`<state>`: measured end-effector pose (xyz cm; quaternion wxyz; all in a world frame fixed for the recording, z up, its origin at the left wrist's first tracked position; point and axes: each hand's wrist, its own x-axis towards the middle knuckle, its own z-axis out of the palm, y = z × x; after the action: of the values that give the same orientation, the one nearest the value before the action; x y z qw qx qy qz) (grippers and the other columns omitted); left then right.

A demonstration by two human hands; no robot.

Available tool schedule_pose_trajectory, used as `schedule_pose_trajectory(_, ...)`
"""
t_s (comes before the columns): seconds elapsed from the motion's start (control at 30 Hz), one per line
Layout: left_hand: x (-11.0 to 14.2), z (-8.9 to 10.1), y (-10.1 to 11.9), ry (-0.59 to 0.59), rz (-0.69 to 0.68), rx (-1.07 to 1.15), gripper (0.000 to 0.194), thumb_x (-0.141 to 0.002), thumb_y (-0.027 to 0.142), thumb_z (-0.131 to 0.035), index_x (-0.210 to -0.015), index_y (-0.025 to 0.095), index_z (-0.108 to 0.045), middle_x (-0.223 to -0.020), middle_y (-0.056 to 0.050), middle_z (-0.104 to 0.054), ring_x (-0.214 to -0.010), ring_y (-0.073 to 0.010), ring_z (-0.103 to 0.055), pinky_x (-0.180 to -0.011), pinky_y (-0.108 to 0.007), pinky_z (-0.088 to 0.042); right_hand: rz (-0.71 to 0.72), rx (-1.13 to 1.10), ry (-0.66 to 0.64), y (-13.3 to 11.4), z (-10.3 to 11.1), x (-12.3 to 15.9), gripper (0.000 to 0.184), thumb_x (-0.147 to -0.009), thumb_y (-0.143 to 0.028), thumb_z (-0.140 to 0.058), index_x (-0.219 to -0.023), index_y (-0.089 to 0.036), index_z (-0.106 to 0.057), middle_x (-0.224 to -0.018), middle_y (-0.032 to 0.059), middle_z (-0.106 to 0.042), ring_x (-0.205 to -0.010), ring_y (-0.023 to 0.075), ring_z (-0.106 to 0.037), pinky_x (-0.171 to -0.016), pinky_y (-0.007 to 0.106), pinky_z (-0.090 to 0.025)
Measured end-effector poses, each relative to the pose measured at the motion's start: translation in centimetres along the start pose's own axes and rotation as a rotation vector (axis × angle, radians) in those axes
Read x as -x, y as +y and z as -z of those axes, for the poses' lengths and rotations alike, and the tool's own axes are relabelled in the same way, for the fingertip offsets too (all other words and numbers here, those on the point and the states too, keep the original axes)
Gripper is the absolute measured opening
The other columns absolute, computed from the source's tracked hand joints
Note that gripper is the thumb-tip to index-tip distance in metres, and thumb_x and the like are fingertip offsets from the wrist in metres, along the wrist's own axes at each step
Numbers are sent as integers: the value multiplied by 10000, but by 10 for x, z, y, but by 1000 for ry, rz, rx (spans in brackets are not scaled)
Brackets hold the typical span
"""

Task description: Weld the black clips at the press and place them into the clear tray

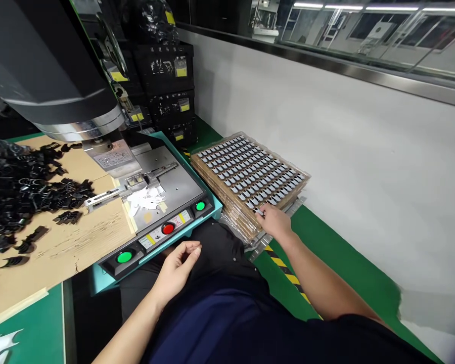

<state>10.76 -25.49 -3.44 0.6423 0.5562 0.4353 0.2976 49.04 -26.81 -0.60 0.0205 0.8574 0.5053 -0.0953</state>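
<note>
My right hand (275,221) is at the near corner of a tray (246,233), with thumb and fingertips closed on a small white-and-black part (259,213). Rows of similar parts (250,167) fill this top tray of a stack. My left hand (180,265) hovers over my lap, just in front of the machine's control panel (156,236). Its fingers are curled in towards the thumb, and nothing shows between them. On the machine's metal plate (180,184) lies a small heap of white pieces (146,198), beside a metal fixture (134,179).
A press head (79,121) overhangs the plate. Two green buttons (200,206) and a red button (168,229) line the panel. Black parts (26,187) are piled on cardboard at left. Black crates (167,68) stand behind; a white wall (345,167) borders the right.
</note>
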Motion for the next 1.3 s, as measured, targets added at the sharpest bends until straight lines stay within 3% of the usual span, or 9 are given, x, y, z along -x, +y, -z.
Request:
schedule_pose_trajectory(0.37,0,3,0,-27,2,-35,481,-943,636,-739,-1211,237,-764,-1171,-76,-766,-1156,-264,-696,-1086,-405,-511,-38,-10,-16,1,3,-1,414,-1072,-555,-517,-1262,-199,-611,-1116,124,-764,-924,271,-725,-667,318,-452)
schedule_pose_trajectory(0.53,-1,4,2,-28,9,-42,483,-945,639,-733,-1215,239,-760,-1199,-79,-768,-1175,-269,-693,-1097,-413,-511,-94,-89,95,7,4,-1,440,-1031,-319,-570,-1415,-135,-459,-1275,180,-686,-1059,290,-700,-749,337,-484)
schedule_pose_trajectory(0.67,-1,4,1,-26,12,-47,490,-943,640,-732,-1217,235,-760,-1199,-85,-769,-1174,-277,-694,-1103,-434,-514,-10,-36,179,13,0,-6,394,-1029,-240,-535,-1416,-163,-528,-1451,194,-557,-1209,311,-628,-857,366,-511)
schedule_pose_trajectory(0.8,-1,5,0,-42,14,-60,493,-947,642,-725,-1219,232,-757,-1194,-88,-769,-1168,-277,-693,-1114,-444,-505,62,17,198,12,-6,-13,372,-1046,-275,-532,-1400,-196,-611,-1381,166,-619,-1294,340,-568,-1005,430,-496)
schedule_pose_trajectory(1.0,0,4,-1,-51,30,-67,493,-949,639,-726,-1232,237,-754,-1235,-92,-764,-1205,-285,-691,-1146,-458,-493,46,9,158,10,-10,-22,358,-1042,-311,-557,-1361,-170,-636,-1335,167,-674,-1262,334,-595,-1013,439,-500)
schedule_pose_trajectory(1.1,2,4,0,-44,27,-80,497,-949,646,-720,-1221,232,-760,-1214,-95,-768,-1183,-286,-704,-1132,-456,-513,63,-33,204,10,-8,-21,380,-1039,-334,-561,-1369,-160,-634,-1346,177,-668,-1264,349,-595,-1020,464,-508)
schedule_pose_trajectory(1.2,3,5,4,-74,-5,-159,462,-986,621,-676,-1245,248,-755,-1230,-91,-762,-1186,-282,-708,-1111,-451,-536,170,-198,355,-4,-4,-3,378,-1054,-320,-523,-1380,-164,-631,-1343,175,-666,-1280,337,-588,-1068,475,-504)
schedule_pose_trajectory(1.3,0,2,14,-164,-89,-346,374,-1002,542,-672,-1273,299,-758,-1258,-82,-757,-1183,-289,-712,-1063,-457,-570,516,-463,417,-48,-3,33,353,-1090,-339,-471,-1363,-201,-646,-1300,142,-687,-1258,291,-605,-1099,463,-510)
